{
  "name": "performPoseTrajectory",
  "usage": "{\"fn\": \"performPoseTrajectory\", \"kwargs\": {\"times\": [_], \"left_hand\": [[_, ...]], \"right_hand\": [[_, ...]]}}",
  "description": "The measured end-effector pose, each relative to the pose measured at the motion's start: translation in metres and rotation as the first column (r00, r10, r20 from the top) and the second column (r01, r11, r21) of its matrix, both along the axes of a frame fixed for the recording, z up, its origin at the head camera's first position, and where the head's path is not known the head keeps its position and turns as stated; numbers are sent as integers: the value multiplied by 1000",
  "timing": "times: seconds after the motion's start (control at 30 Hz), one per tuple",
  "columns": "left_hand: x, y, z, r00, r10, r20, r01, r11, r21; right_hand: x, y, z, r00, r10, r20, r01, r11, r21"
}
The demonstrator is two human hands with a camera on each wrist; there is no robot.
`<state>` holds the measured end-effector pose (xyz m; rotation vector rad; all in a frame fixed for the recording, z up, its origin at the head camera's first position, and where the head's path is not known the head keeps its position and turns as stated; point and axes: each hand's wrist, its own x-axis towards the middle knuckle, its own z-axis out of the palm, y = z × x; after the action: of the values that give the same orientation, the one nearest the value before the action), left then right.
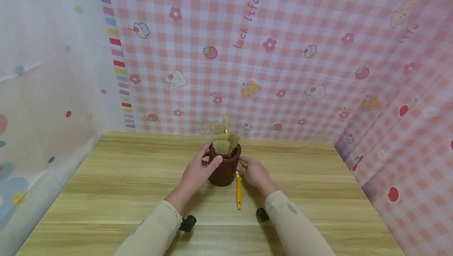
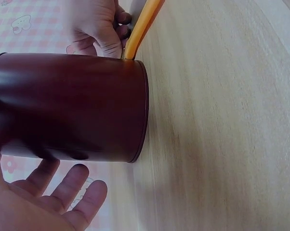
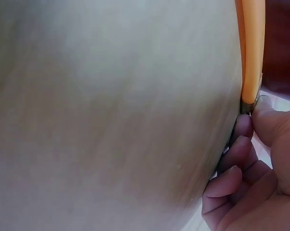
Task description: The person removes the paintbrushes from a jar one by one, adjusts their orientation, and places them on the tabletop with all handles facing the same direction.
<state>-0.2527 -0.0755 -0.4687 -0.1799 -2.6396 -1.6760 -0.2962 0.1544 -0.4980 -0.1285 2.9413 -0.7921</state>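
A dark reddish-brown mug (image 1: pixel 223 171) stands upright on the table with several bristle brushes (image 1: pixel 221 147) in it, bristles up. My left hand (image 1: pixel 198 171) holds the mug at its left side, thumb at the near rim. In the left wrist view, the other fingers (image 2: pixel 70 187) of that hand spread beside the mug wall (image 2: pixel 82 106). To the right of the mug, a paintbrush with a yellow-orange handle (image 1: pixel 239 195) lies with its handle toward me. My right hand (image 1: pixel 255 172) pinches it near the metal collar (image 3: pixel 247 107), thumb against fingers. The bristles of this brush are hidden.
The wood-grain table (image 1: pixel 141 193) reaches back to a pink checked cloth (image 1: pixel 226 67). A pale cloth (image 1: pixel 53 71) hangs at the left, and more pink cloth (image 1: pixel 407 130) at the right. Black devices (image 1: pixel 188 223) sit at both wrists.
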Motion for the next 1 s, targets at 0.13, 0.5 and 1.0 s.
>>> {"fn": "performPoseTrajectory", "kwargs": {"times": [0.13, 0.5, 1.0], "left_hand": [[1, 0, 0, 1000, 2, 0, -2, 1000, -3], [1, 1, 1, 1000, 3, -3, -3, 1000, -9], [0, 1, 0, 1000, -1, -1, 1, 1000, 3]], "right_hand": [[1, 0, 0, 1000, -2, -3, 2, 1000, -11], [4, 5, -2, 1000, -3, -4, 3, 998, -64], [18, 13, 7, 997, 76, -34, -82, 976, -204]]}}
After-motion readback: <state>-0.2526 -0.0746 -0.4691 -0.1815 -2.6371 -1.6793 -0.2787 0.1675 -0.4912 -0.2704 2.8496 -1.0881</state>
